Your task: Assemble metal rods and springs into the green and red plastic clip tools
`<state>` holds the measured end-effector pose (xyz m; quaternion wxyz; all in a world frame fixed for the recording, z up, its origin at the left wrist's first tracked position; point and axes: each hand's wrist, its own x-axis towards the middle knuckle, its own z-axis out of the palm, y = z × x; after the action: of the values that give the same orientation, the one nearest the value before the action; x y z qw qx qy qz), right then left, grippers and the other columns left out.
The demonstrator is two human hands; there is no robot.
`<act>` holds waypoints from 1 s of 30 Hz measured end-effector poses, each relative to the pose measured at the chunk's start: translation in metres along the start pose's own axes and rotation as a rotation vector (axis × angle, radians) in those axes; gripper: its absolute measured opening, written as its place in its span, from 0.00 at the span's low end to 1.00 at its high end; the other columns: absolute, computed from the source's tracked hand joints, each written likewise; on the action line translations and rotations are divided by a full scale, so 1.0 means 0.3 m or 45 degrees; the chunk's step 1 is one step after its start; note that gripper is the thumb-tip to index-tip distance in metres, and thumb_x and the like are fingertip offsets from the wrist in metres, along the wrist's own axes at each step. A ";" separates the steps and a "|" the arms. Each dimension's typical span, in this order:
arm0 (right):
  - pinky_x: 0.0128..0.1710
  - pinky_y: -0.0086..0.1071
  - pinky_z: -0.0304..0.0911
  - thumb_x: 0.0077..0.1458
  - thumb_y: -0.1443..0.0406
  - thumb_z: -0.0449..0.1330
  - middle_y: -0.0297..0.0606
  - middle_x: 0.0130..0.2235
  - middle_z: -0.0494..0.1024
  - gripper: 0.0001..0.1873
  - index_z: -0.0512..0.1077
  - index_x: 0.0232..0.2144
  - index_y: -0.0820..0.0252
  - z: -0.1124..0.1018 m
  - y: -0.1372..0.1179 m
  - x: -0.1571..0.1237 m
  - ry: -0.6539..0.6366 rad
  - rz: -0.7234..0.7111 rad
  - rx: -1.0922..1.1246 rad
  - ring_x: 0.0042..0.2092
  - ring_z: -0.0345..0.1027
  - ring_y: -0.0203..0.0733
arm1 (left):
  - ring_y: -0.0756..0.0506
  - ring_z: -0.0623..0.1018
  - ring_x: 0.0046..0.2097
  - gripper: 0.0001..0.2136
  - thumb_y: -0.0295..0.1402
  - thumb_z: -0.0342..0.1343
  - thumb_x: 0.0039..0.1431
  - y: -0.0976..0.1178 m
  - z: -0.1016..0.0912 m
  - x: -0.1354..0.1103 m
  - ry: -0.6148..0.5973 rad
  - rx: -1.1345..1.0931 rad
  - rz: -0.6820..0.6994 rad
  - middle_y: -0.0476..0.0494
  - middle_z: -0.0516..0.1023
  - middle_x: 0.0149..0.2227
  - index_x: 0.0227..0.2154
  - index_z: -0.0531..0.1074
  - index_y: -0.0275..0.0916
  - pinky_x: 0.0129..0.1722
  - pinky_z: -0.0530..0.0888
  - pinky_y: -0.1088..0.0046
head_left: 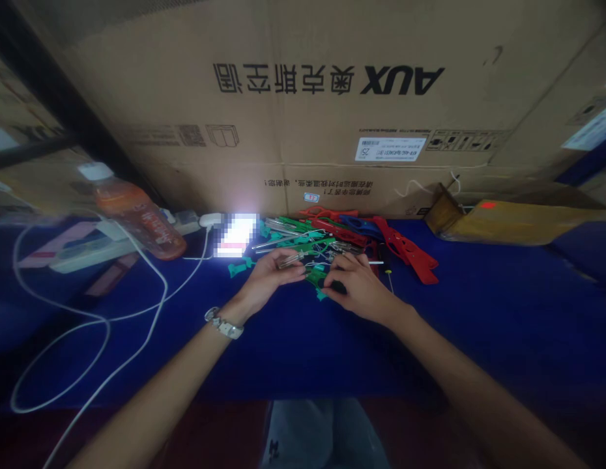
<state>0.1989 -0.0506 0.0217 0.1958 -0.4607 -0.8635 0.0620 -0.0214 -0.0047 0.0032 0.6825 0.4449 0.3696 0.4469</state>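
Observation:
In the middle of the blue table lies a pile of green, red and blue plastic parts with thin metal rods. My left hand point(266, 280), a watch point(225, 324) on its wrist, is closed in a pinch around a small shiny metal piece point(292, 259) at the near edge of the pile. Just to its right, my right hand point(354, 283) has its fingers curled together over the pile. A green plastic piece point(315, 276) shows between the two hands, close to the right fingertips. Whatever the right fingers grip is hidden by the hand.
Behind the pile stands a large cardboard box point(303, 124). A drink bottle point(137, 215), a power strip point(100, 251) and looping white cables point(159, 312) occupy the left. A bright, blurred-out screen point(237, 234) lies beside the pile. Red plastic parts point(413, 254) and a yellow envelope point(513, 221) are on the right.

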 end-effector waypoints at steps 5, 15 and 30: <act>0.46 0.40 0.50 0.53 0.60 0.67 0.39 0.38 0.73 0.09 0.74 0.35 0.57 -0.033 -0.019 -0.025 0.014 0.016 -0.029 0.45 0.65 0.48 | 0.49 0.80 0.37 0.18 0.27 0.72 0.42 -0.004 -0.004 0.004 -0.026 0.036 0.062 0.50 0.77 0.34 0.37 0.73 0.37 0.44 0.82 0.66; 0.47 0.38 0.56 0.59 0.68 0.62 0.35 0.36 0.78 0.02 0.75 0.33 0.57 -0.006 -0.004 -0.008 -0.067 -0.058 0.107 0.42 0.71 0.42 | 0.50 0.80 0.38 0.18 0.29 0.72 0.43 -0.010 -0.005 0.006 -0.037 0.091 0.100 0.51 0.76 0.36 0.37 0.73 0.37 0.42 0.82 0.67; 0.34 0.31 0.57 0.59 0.73 0.59 0.36 0.33 0.79 0.09 0.76 0.31 0.58 -0.113 -0.029 0.085 -0.088 -0.100 -0.154 0.34 0.71 0.39 | 0.48 0.80 0.36 0.17 0.30 0.71 0.43 0.009 0.002 0.002 -0.137 0.247 0.216 0.49 0.77 0.34 0.37 0.72 0.38 0.38 0.82 0.67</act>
<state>0.1930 -0.0372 0.0624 0.1401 -0.4350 -0.8893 0.0179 -0.0213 -0.0038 0.0059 0.6148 0.5618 0.3349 0.4407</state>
